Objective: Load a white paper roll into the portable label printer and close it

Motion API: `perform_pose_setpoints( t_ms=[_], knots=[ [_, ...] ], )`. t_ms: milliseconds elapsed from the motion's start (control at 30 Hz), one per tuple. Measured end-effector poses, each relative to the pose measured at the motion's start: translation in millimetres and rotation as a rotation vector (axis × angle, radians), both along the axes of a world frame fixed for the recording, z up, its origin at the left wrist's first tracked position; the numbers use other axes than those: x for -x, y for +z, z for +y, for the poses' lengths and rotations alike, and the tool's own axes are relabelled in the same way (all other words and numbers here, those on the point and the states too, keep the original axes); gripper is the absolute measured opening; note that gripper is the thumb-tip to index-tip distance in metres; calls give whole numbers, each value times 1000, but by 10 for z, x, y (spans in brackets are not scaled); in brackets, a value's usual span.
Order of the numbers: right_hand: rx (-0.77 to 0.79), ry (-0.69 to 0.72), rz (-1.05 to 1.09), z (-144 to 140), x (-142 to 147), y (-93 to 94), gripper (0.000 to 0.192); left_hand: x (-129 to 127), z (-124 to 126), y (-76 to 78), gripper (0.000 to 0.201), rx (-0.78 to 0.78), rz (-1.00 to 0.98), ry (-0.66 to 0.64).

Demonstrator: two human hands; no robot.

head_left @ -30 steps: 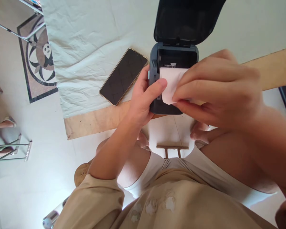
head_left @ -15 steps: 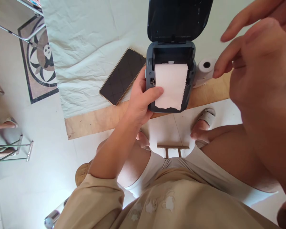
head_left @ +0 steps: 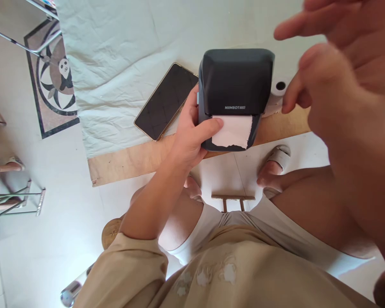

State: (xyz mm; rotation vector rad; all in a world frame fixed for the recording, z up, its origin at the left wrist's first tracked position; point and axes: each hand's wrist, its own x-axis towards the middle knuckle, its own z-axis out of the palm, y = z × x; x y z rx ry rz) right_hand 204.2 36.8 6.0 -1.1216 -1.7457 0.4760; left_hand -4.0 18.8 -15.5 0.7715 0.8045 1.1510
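My left hand (head_left: 194, 128) grips a dark label printer (head_left: 237, 81) by its left side. The thumb presses on a torn-edged strip of white paper (head_left: 234, 132) that comes out from under the lid. The printer's lid is down, with lettering on its front edge. To the right, my right hand (head_left: 336, 72) hovers apart from the printer, fingers spread and holding nothing. Between that hand and the printer, a white paper roll (head_left: 279, 87) with a dark core stands on the table, partly hidden.
A black phone (head_left: 166, 102) with a gold edge lies left of the printer on the pale tablecloth (head_left: 115, 77). The table's bare wooden edge (head_left: 128, 158) runs along the front. At far left are a panda floor inlay (head_left: 56, 81), a folding stool (head_left: 16, 201) and another person's foot (head_left: 14, 164).
The printer's lid has swung down from standing open to closed, covering the upper part of the paper. My right hand has shifted slightly left, its fingers spreading. My left hand keeps its grip.
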Motion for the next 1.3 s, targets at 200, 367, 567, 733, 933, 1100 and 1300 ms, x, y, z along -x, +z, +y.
perform_pose_setpoints(
  t_ms=[200, 367, 567, 733, 933, 1100, 1300],
  knots=[
    [-110, 106, -332, -67, 36, 33, 44, -3, -23, 30, 42, 32, -26, -74],
    [26, 101, -359, -71, 1, 96, 44, -8, -16, 60, 31, 47, 43, -79],
    [87, 79, -417, -84, 3, 109, 46, -24, -28, 93, 24, 25, 97, -70],
    [74, -6, -484, -143, 37, 181, 38, -82, -19, 146, 23, 57, 2, -7],
    [121, 12, -443, -189, 50, 242, 37, -104, 19, 123, 35, 177, -59, 55],
    [191, 93, -349, -205, 85, 244, 55, -30, 19, -15, 25, 71, -105, 77],
    [179, 53, -360, -224, 108, 300, 58, -61, 36, 48, 27, 162, -179, 59]
  ],
)
